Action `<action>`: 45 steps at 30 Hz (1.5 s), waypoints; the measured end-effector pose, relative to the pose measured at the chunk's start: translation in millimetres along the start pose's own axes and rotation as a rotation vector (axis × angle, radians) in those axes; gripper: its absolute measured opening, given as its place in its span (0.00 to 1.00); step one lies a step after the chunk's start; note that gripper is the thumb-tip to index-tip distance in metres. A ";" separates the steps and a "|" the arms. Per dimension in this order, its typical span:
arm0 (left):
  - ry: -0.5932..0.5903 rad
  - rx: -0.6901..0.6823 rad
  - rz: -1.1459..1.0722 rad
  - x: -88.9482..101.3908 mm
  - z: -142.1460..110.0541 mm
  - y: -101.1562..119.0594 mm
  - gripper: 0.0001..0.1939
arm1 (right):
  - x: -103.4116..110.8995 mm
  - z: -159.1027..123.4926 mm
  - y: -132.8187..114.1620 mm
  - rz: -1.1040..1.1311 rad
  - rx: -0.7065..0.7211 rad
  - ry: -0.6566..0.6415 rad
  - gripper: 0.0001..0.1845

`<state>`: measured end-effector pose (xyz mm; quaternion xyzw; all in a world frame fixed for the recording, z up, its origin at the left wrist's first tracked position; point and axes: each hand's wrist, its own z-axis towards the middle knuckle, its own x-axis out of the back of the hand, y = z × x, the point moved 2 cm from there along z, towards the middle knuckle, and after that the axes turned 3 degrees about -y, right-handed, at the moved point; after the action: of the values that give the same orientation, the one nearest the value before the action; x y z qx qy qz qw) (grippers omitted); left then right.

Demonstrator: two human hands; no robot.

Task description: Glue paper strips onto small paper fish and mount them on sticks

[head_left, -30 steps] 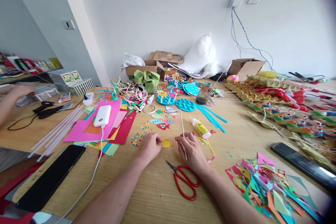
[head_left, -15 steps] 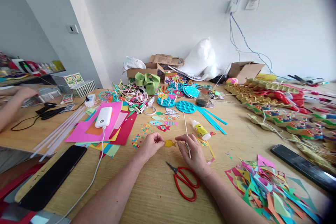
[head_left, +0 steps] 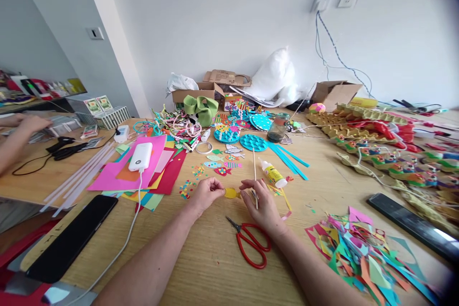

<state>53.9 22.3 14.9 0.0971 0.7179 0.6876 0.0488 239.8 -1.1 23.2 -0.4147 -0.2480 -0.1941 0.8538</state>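
My left hand (head_left: 208, 194) pinches the left end of a small yellow paper fish (head_left: 230, 193). At its other end, the fingertips of my right hand (head_left: 261, 203) come close to or touch the tail; I cannot tell which. A thin wooden stick (head_left: 254, 165) runs through my right hand, held among its closed fingers and pointing away from me. Just below the hands lie red-handled scissors (head_left: 253, 244). Beyond them are several decorated paper fish (head_left: 223, 171), and a glue bottle (head_left: 273, 173) lies to the right of the stick. Colored paper dots (head_left: 186, 190) are left of my left hand.
Paper scraps (head_left: 366, 253) and a phone (head_left: 412, 222) lie at right, near painted egg cartons (head_left: 380, 158). At left are colored sheets (head_left: 111, 172), a white power bank (head_left: 140, 157) and a black phone (head_left: 73, 236). A glass jar (head_left: 278, 127) stands behind. Another person's hands (head_left: 30, 124) are far left.
Both hands stay around the yellow fish with only small finger movements. The stick has swung from leaning left to nearly straight. The view has shifted slightly.
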 end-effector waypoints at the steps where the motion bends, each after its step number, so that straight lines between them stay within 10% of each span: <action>1: -0.001 0.001 -0.008 0.3 0.1 -0.4 0.06 | 0.0 0.1 0.0 -0.001 -0.006 0.000 0.09; 30: -0.019 0.072 -0.130 3.3 1.8 -5.1 0.11 | -1.8 -0.2 -1.1 0.044 -0.040 -0.035 0.11; 45: 0.019 -0.016 0.292 8.3 6.5 -12.3 0.07 | 1.5 -1.0 0.1 -0.080 -0.026 0.030 0.12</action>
<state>46.3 30.0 2.9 0.1936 0.6912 0.6938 -0.0581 241.4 -2.0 23.5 -0.4125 -0.2488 -0.2375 0.8435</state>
